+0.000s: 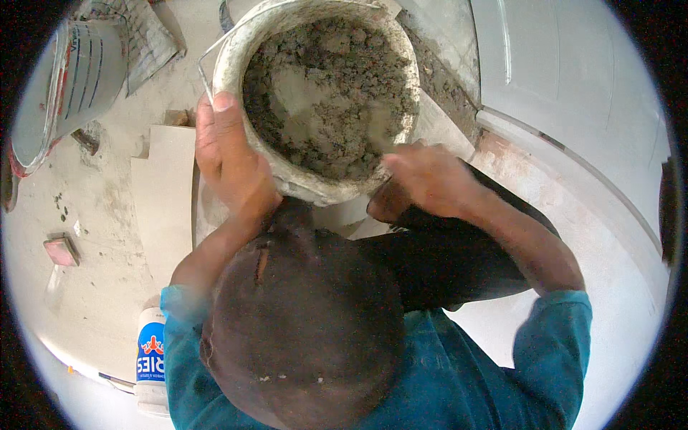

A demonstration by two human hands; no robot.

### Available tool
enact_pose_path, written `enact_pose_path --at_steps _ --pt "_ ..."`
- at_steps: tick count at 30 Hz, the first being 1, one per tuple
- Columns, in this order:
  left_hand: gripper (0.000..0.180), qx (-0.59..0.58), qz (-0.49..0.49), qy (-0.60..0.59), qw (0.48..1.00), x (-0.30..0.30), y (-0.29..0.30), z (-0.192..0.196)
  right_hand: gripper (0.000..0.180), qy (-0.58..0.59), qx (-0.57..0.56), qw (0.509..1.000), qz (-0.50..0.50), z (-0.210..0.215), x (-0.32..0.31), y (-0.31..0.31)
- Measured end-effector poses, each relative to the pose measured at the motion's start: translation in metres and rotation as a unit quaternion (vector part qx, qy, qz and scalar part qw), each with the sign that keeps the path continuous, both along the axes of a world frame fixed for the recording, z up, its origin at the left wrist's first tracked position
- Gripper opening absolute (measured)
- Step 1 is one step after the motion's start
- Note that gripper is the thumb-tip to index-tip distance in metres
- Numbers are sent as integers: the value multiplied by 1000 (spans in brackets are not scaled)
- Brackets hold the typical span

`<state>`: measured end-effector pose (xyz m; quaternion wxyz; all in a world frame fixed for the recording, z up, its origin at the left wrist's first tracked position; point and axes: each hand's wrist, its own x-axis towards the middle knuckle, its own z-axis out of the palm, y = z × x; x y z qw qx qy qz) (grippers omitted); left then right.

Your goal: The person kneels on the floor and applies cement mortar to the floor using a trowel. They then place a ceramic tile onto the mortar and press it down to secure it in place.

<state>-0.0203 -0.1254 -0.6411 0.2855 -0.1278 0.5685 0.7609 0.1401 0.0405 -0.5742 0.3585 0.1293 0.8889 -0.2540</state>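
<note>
A whitish, mortar-caked bucket [308, 188] with a wire handle [208, 61] stands before me, holding a crumbly grey cement mix [330, 93]. My left hand [233, 158] grips it at the left side, the thumb up by the handle's end. At the near right rim is my right hand [433, 179], fingers curled and blurred by motion. A pale smear shows in the mix just beyond that hand; whether it is a tool I cannot make out. My bent knee [308, 330], in dark brown cloth, rises between my forearms and hides the floor behind the bucket.
Another whitish bucket [93, 68] stands at the upper left. A cardboard sheet [163, 201] lies left of my bucket, and a small pinkish block [61, 251] farther left. A white and blue tub [150, 358] is by my left sleeve. A pale panel [552, 64] bounds the right.
</note>
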Motion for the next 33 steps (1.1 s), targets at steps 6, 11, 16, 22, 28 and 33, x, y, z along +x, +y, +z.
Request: enact_pose_path --at_steps 6,11,16,22,28,33 --pt "40 0 -11 13 1000 -1 1 0 31 -13 -3 999 32 -3 -14 -11" --pt "36 -21 -9 5 1000 -6 -4 3 29 34 162 984 -65 36 -14 -14" --pt "35 -67 -19 41 997 -6 -6 3 30 56 33 986 -151 42 -10 -4" --pt "36 -92 -42 53 993 -10 -3 5 35 -51 -38 995 -76 48 -10 28" --pt "38 -90 -10 12 996 -6 0 15 34 -185 180 965 -46 62 -18 38" --pt "39 0 -41 54 998 -1 6 11 25 27 -36 998 33 -4 -13 4"
